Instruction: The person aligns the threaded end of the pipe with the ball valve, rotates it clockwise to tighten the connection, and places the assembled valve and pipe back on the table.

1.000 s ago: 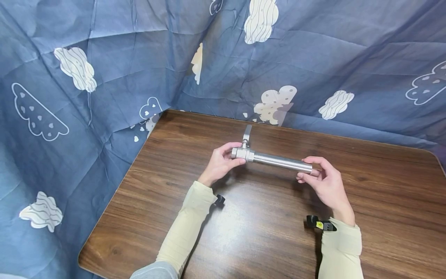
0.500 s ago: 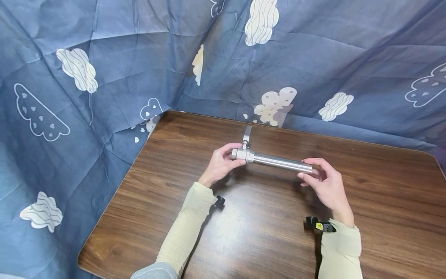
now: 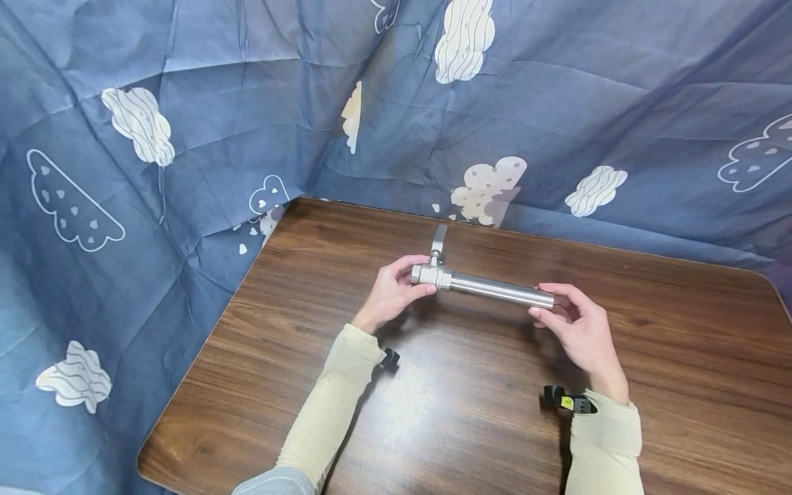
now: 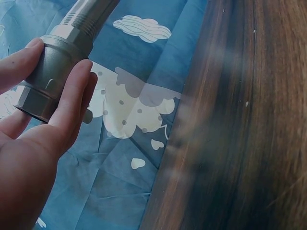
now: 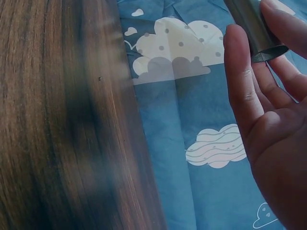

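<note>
A steel ball valve (image 3: 430,275) with a flat lever handle (image 3: 439,239) is joined to a straight metal pipe (image 3: 495,288), and both are held up over the table. My left hand (image 3: 391,291) grips the valve body, thumb on the near side and fingers on the far side. In the left wrist view, threads show on the pipe (image 4: 91,17) where it enters the valve (image 4: 50,67). At the pipe's other end, my right hand (image 3: 581,328) pinches it between thumb and fingers. The right wrist view shows the pipe's hollow end (image 5: 268,51) between those fingers.
The brown wood-grain table (image 3: 297,357) lies beneath both hands. A blue curtain (image 3: 247,124) with cloud prints hangs along its far and left edges. A small black wrist device (image 3: 390,359) sits at the left cuff, another black device (image 3: 569,400) at the right.
Both hands keep their places on the valve and pipe. The right fingers shift slightly around the pipe's end. The whole head view drifts down a little.
</note>
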The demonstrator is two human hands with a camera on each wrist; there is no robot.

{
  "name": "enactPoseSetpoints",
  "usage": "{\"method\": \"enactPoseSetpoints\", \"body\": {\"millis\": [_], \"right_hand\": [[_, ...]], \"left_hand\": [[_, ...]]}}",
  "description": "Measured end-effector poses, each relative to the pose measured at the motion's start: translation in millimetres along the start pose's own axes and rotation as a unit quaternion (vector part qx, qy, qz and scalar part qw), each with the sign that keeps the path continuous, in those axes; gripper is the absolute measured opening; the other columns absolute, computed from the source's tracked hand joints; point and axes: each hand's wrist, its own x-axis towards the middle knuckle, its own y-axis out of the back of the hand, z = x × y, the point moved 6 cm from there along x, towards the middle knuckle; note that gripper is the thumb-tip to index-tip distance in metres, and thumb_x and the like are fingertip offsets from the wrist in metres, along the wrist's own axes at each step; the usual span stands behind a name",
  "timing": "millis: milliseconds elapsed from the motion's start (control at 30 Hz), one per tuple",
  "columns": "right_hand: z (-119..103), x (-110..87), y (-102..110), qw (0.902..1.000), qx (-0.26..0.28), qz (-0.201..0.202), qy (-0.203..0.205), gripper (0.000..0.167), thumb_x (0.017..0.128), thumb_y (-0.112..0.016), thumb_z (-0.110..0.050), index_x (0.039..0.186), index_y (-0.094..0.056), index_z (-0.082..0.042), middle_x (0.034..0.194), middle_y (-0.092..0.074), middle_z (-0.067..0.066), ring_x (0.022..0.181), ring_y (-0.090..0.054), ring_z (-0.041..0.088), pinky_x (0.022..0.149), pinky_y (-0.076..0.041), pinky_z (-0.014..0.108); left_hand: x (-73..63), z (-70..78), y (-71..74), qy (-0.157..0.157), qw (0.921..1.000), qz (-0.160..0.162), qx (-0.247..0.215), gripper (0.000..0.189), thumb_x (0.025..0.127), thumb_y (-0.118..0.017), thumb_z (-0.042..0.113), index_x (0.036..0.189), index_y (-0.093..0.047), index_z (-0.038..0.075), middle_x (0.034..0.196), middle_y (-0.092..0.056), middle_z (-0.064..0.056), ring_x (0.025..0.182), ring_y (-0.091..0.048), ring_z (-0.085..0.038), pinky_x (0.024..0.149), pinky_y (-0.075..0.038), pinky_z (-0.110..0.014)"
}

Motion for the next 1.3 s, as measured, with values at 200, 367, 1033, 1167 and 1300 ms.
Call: {"method": "enactPoseSetpoints", "body": {"millis": [200, 367, 1033, 1167, 1300], "right_hand": [[1, -1.2, 2, 0.9997, -0.021, 0.006, -0.007, 0.042, 0.081, -0.069, 0.010, 0.121, -0.060, 0.004, 0.093, -0.071, -0.010, 0.074, -0.069, 0.003, 0.062, -0.058, 0.023], [2, -1.9, 4, 0.9968, -0.075, 0.017, -0.021, 0.042, 0.083, -0.070, 0.006, 0.123, -0.060, 0.002, 0.083, -0.070, -0.014, 0.065, -0.068, 0.005, 0.062, -0.057, 0.021], [-12, -1.0, 2, 0.9914, -0.124, 0.033, -0.025, 0.031, 0.088, -0.065, 0.001, 0.118, -0.060, 0.009, 0.076, -0.067, -0.017, 0.066, -0.066, -0.002, 0.065, -0.052, 0.010], [-26, -1.8, -3, 0.9914, -0.125, 0.037, -0.012, 0.027, 0.090, -0.064, 0.000, 0.114, -0.061, 0.012, 0.073, -0.065, -0.023, 0.063, -0.064, -0.002, 0.061, -0.051, 0.011], [-28, -1.9, -4, 0.9929, -0.113, 0.036, 0.001, 0.027, 0.089, -0.063, 0.002, 0.113, -0.059, 0.014, 0.074, -0.064, -0.025, 0.062, -0.065, -0.001, 0.061, -0.053, 0.013]], "left_hand": [[-0.2, 0.2, -0.5, -0.002, 1.0000, -0.002, -0.005, 0.049, 0.079, -0.070, -0.010, 0.125, -0.055, -0.006, 0.120, -0.058, -0.026, 0.092, -0.063, -0.009, 0.083, -0.056, -0.022], [-0.5, -0.1, -0.6, -0.002, 1.0000, -0.003, -0.002, 0.049, 0.079, -0.070, -0.010, 0.125, -0.055, -0.006, 0.121, -0.058, -0.025, 0.092, -0.063, -0.008, 0.082, -0.056, -0.021], [-0.6, 1.4, -2.7, -0.010, 0.9999, -0.003, 0.002, 0.049, 0.079, -0.070, -0.010, 0.126, -0.055, -0.005, 0.122, -0.058, -0.025, 0.093, -0.063, -0.010, 0.081, -0.056, -0.021], [-0.3, 1.7, -3.0, -0.012, 0.9999, -0.002, 0.003, 0.050, 0.078, -0.071, -0.010, 0.126, -0.055, -0.005, 0.122, -0.058, -0.026, 0.093, -0.063, -0.011, 0.082, -0.056, -0.022], [0.2, 0.6, -3.4, -0.007, 1.0000, -0.001, 0.002, 0.049, 0.079, -0.071, -0.009, 0.125, -0.056, -0.005, 0.122, -0.059, -0.025, 0.093, -0.063, -0.011, 0.082, -0.056, -0.021]]}}
